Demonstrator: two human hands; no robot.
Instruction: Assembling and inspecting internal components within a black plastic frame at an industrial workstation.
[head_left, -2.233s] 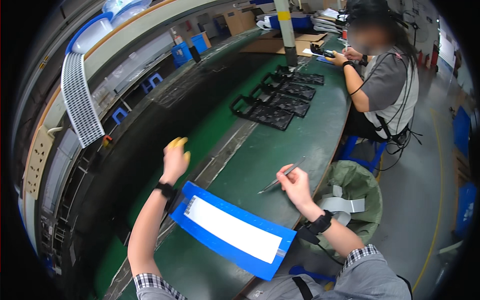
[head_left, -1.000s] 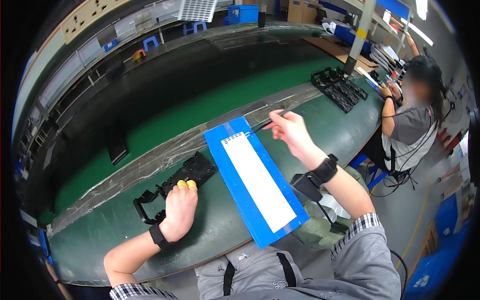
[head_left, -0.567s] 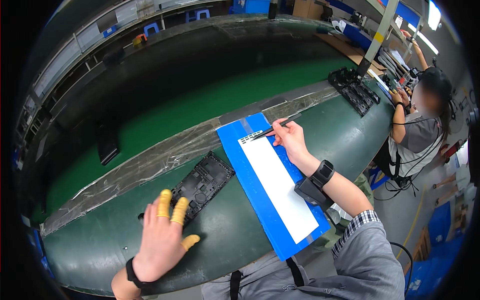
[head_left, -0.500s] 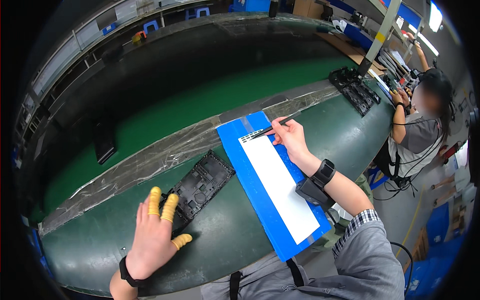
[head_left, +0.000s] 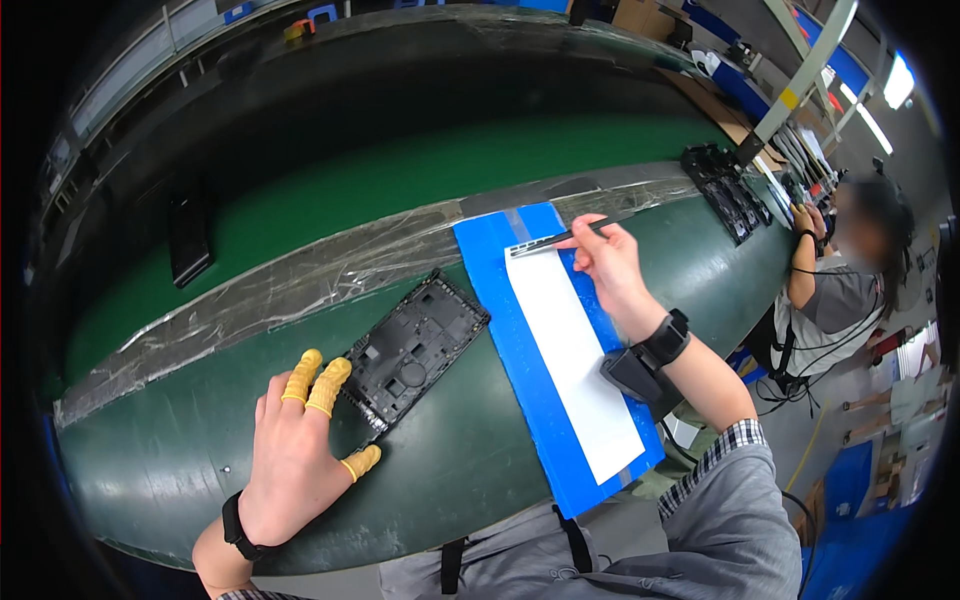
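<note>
My right hand [head_left: 612, 265] is closed around slim black tweezers [head_left: 560, 240]. Their tip lies at the small black strips [head_left: 518, 247] along the top end of a white sheet [head_left: 575, 365]. The sheet rests on a blue board [head_left: 485, 270]. My left hand [head_left: 300, 450] wears yellow finger covers on the thumb and two fingers, which are spread apart. Those fingers are beside the left end of a black plastic housing [head_left: 420, 345], close to its corner; whether they touch it I cannot tell. The housing lies with its ribbed inside facing up.
Beyond the taped strip [head_left: 390, 240] runs a green belt [head_left: 400, 160] with a black part [head_left: 190, 240] on it. Stacked black housings [head_left: 725, 190] stand at the right by a metal post [head_left: 800, 85]. A co-worker [head_left: 840, 290] sits at the far right.
The view has shifted slightly. My left fingers have drawn back a little from over the housing's end. My right hand stays at the strips, with the tweezers now lying flatter across them.
</note>
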